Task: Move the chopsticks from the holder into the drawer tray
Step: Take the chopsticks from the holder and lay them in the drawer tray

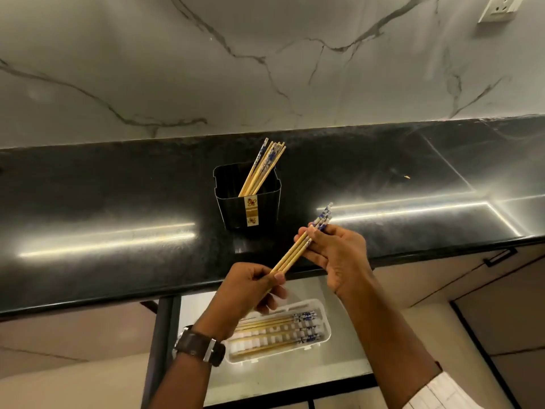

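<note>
A black square holder (249, 211) stands on the dark counter with several bamboo chopsticks (264, 165) leaning inside, blue-patterned tops up. In front of it both hands hold a small bundle of chopsticks (290, 253) slanting over the counter's front edge. My left hand (250, 286) pinches the plain lower ends. My right hand (336, 255) wraps the patterned upper ends. Below the hands, in the open drawer, lies a white tray (323, 339) with several chopsticks (280, 330) laid lengthwise in it.
The glossy black counter (103, 216) runs left to right against a marble wall (206, 69). The drawer's steel floor (339, 358) surrounds the tray. A cabinet handle (500, 256) sits below the counter at right. A wall socket (500, 7) is at top right.
</note>
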Motion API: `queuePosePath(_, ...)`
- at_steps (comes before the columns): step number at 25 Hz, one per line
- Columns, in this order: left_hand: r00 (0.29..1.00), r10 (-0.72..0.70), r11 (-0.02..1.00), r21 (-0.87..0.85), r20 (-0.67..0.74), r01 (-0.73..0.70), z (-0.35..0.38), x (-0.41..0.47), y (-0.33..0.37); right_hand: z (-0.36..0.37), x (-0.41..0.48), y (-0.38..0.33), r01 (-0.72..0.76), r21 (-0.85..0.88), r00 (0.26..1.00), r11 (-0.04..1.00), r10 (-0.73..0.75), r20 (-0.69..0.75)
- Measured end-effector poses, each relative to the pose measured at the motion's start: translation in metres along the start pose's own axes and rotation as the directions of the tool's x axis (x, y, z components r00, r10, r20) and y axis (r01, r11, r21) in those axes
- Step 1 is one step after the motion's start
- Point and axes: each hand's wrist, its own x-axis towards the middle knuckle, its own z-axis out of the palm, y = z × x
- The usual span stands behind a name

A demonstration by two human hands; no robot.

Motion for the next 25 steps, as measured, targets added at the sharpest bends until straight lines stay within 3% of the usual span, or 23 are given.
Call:
queuePosePath(2,0.988,-0.029,0.999,0.016,-0.149,0.031,-0.007,-0.012,-0.024,-0.011,0.004,0.017,-0.085,0.168,0.978,0.982,0.114,-0.173)
queuePosePath(4,0.919,-0.139,0.972,-0.227,-0.369,0.056,-0.001,-0.027,-0.051,-0.023,-0.001,0.045,-0.18,0.293,0.93,0.939,0.26,-0.262)
queuePosePath(6,0.847,-0.326,0.81,-0.586,-0.421,0.02,0.021,-0.039,-0.072,-0.034,-0.013,0.079,-0.284,0.36,0.861,0.889,0.401,-0.313)
queuePosePath(8,0.806,-0.452,0.626,-0.78,-0.382,-0.019,0.047,-0.04,-0.085,-0.039,-0.023,0.109,-0.379,0.37,0.791,0.848,0.504,-0.346)
queuePosePath(13,0.629,-0.648,0.507,-0.86,-0.43,-0.065,0.067,-0.012,-0.1,-0.041,-0.02,0.148,-0.493,0.291,0.721,0.82,0.572,-0.391)
queuePosePath(18,0.456,-0.808,0.393,-0.918,-0.375,-0.058,0.071,0.011,-0.122,-0.045,0.007,0.158,-0.6,0.195,0.689,0.776,0.625,-0.367)
queuePosePath(21,0.4,-0.846,0.349,-0.933,-0.352,-0.084,0.074,0.021,-0.131,-0.046,0.018,0.172,-0.623,0.151,0.671,0.768,0.623,-0.403)
queuePosePath(25,0.388,-0.865,0.317,-0.946,-0.32,-0.073,0.075,0.03,-0.136,-0.048,0.031,0.184,-0.63,0.082,0.676,0.772,0.597,-0.432)
